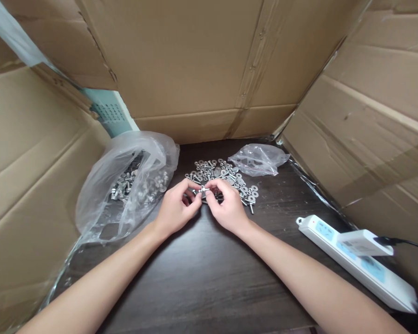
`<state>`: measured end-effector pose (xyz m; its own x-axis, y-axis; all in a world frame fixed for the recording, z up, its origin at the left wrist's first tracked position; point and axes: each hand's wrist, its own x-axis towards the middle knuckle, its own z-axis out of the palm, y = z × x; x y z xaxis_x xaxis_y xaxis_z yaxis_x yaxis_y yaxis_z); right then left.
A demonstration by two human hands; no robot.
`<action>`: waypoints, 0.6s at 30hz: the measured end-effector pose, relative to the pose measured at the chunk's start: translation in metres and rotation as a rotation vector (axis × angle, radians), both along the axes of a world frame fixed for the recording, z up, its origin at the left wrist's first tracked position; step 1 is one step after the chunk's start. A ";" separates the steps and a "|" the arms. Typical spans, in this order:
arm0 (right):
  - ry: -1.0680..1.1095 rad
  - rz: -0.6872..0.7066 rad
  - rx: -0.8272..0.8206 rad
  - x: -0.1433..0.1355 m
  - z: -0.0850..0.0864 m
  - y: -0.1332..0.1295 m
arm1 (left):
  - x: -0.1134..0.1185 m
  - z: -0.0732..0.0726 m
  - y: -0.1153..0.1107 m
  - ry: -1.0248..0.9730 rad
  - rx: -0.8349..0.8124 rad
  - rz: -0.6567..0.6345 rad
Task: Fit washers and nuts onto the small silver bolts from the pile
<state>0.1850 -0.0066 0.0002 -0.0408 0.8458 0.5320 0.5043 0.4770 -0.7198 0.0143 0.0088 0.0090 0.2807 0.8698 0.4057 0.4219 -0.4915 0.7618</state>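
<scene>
Between the fingertips of both hands is a small silvery bolt (203, 189), with what looks like a washer or nut on it. My left hand (178, 204) pinches it from the left, thumb and forefinger closed. From the other side my right hand (227, 203) grips the same bolt in a pinch. Just beyond the hands, a loose pile of bolts, nuts and washers (216, 170) spreads over the dark table (195, 264). Part of the pile is hidden behind the fingers.
A large clear plastic bag (101, 185) with metal fasteners inside stands at the left. A crumpled clear bag (259, 160) lies behind the pile at the right. Nearer on the right is a white power strip (355, 264) with a plugged-in adapter (364, 242). Cardboard walls (195, 60) enclose the table.
</scene>
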 end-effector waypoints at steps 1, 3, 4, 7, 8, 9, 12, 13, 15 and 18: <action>-0.005 0.002 0.000 0.000 0.000 0.000 | 0.000 0.000 0.000 -0.003 -0.002 -0.003; -0.010 0.006 -0.001 0.001 0.001 0.000 | 0.000 -0.001 0.000 -0.002 -0.009 -0.005; -0.010 0.009 -0.003 0.001 0.001 0.000 | 0.000 -0.001 0.000 -0.001 -0.013 -0.004; -0.012 0.016 0.001 0.001 0.001 0.000 | 0.000 0.000 0.000 -0.001 -0.020 0.001; -0.015 0.016 0.005 0.001 0.001 -0.001 | 0.000 0.000 0.000 -0.003 -0.020 0.000; -0.017 0.014 0.010 0.001 0.001 -0.001 | 0.000 0.001 0.000 -0.008 -0.019 0.000; -0.029 0.011 0.010 0.001 0.001 -0.001 | -0.001 0.000 -0.001 -0.022 -0.023 -0.001; -0.034 0.013 0.005 0.001 0.001 -0.001 | -0.001 -0.001 0.000 -0.024 -0.029 -0.001; -0.046 0.017 -0.007 0.001 0.001 -0.001 | 0.000 -0.004 0.000 -0.027 -0.036 -0.004; -0.054 0.008 -0.013 0.001 0.001 -0.001 | 0.005 0.003 0.000 -0.079 0.003 0.018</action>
<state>0.1860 -0.0072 0.0007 -0.0764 0.8522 0.5176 0.5388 0.4721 -0.6978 0.0193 0.0090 0.0120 0.2324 0.8731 0.4286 0.3689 -0.4868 0.7918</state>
